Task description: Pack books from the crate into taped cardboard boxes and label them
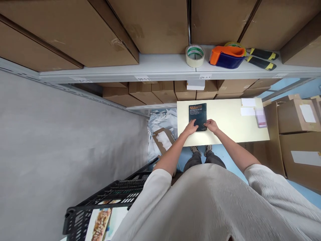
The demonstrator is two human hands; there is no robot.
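Observation:
A dark book (197,114) with orange lettering on its cover lies flat on a pale yellow table (225,124). My left hand (191,128) rests on the book's near left corner, fingers curled over its edge. My right hand (212,125) grips the near right corner the same way. Both forearms reach forward from my light grey shirt.
A grey shelf (160,67) above holds a tape roll (195,55), an orange tape dispenser (227,56), two black-and-yellow cutters (262,58) and cardboard boxes. White slips (248,107) lie on the table's right. A black crate (110,201) stands at lower left; boxes (296,134) stack at right.

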